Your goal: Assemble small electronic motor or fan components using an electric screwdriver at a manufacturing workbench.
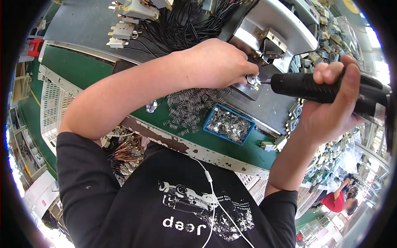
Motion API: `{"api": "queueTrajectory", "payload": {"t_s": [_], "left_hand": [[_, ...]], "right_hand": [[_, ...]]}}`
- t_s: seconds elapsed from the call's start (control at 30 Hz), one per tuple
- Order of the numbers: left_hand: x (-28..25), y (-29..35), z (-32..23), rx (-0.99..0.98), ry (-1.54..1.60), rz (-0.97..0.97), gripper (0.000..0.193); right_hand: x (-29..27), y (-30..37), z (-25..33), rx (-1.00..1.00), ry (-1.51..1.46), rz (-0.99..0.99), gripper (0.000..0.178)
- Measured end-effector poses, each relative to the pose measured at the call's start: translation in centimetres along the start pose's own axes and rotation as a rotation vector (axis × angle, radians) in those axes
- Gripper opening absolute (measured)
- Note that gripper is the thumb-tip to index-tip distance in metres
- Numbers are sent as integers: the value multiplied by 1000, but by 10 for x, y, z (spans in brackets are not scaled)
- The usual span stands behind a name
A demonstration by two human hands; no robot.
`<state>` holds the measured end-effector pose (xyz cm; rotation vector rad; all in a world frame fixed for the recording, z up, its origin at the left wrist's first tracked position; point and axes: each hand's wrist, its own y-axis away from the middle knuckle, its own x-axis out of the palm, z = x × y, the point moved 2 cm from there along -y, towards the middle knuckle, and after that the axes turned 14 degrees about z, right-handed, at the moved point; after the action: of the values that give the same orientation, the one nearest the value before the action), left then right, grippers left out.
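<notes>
Between the thumb and fingers of my left hand [225,64] is a small silver metal part [252,81], on or just over a metal block [248,93]. My right hand [326,113] wraps round a black electric screwdriver [300,86], held almost level. Its thin bit points left and ends at or very near the small part; contact cannot be told. Just behind my left fingers stands a silver metal machine [271,31] with a bracket on its front.
Loose coil springs [188,109] lie in a heap beside a blue tray [228,139] of small metal pieces. Black cables [178,29] with pale connector blocks [123,31] spread behind my left arm. Many similar parts [337,41] crowd the right side. Far right, a person in red [334,202] works.
</notes>
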<state>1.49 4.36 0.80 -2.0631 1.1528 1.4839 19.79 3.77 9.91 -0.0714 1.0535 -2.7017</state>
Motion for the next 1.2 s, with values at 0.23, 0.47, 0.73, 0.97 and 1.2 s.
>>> {"api": "queueTrajectory", "payload": {"t_s": [0.23,0.47,0.73,0.97,1.2], "left_hand": [[-2,-1,-1,35,-83,-49,30],[5,0,4,2,95,-20,24],[4,-1,2,12,126,-33,23],[5,-2,2,11,70,-3,31],[7,-3,2,-11,29,30,31]], "right_hand": [[-10,-12,24,4,-7,21,24],[12,-35,-4,-176,-67,-169,16],[21,-35,-12,-232,5,-171,15],[26,-36,-15,-137,67,-159,19],[39,-42,-14,-207,229,-228,49]]}}
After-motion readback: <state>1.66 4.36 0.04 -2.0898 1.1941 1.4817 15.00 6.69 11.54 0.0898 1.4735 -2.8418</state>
